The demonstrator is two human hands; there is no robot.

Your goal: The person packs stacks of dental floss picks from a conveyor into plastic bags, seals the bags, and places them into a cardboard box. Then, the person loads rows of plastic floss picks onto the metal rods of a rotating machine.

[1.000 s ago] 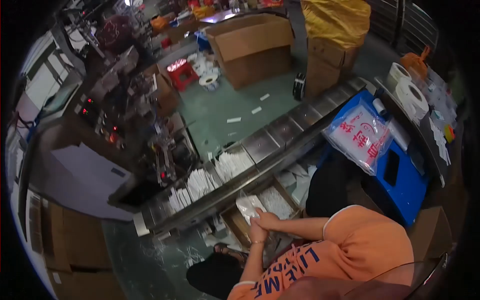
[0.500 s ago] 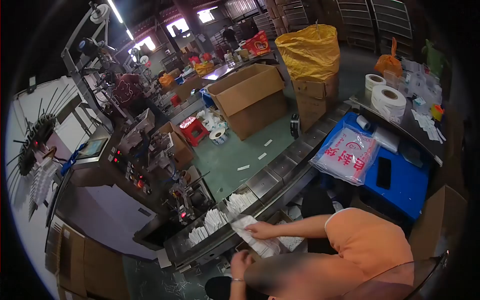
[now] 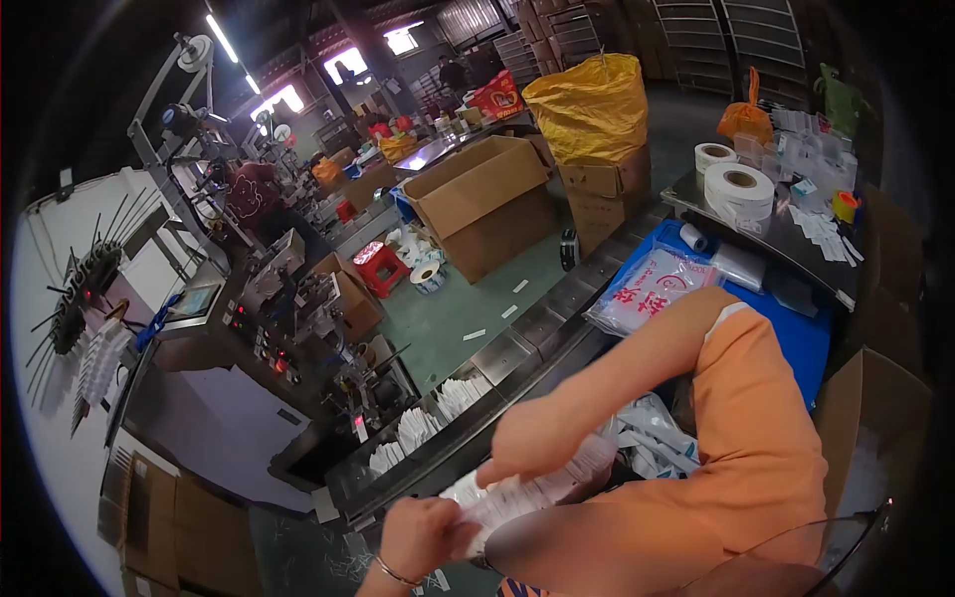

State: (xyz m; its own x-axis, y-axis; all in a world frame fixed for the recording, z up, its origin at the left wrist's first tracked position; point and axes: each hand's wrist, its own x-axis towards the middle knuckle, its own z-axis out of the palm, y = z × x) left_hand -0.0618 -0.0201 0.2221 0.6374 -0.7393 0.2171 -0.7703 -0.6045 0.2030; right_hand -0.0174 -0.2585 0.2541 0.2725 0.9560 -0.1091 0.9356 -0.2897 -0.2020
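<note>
A see-through plastic bag [image 3: 532, 497] bulging with white printed pieces lies in front of my body, tilted up to the right. My left hand [image 3: 423, 532], with a bracelet at the wrist, is closed on the bag's left end. Over the top of the bag, my right hand [image 3: 537, 438] is bent with its fingertips closed at the near-left edge; part of its grip is hidden. Just beyond both hands, rows of white paper-like packets [image 3: 418, 428] stand upright in the metal conveyor channel [image 3: 507, 358].
At the right, a blue surface [image 3: 796, 338] carries a bag with red print [image 3: 652, 289]. Label rolls [image 3: 738, 191] sit on the dark table behind it. A machine [image 3: 269, 343] stands at the left. Beyond the conveyor are a large cardboard box [image 3: 482, 214] and a red stool [image 3: 378, 267].
The white bag, flat in my right hand before, now looks filled and lies nearer my body. My left hand has moved left onto its end. My right arm has swung up over it.
</note>
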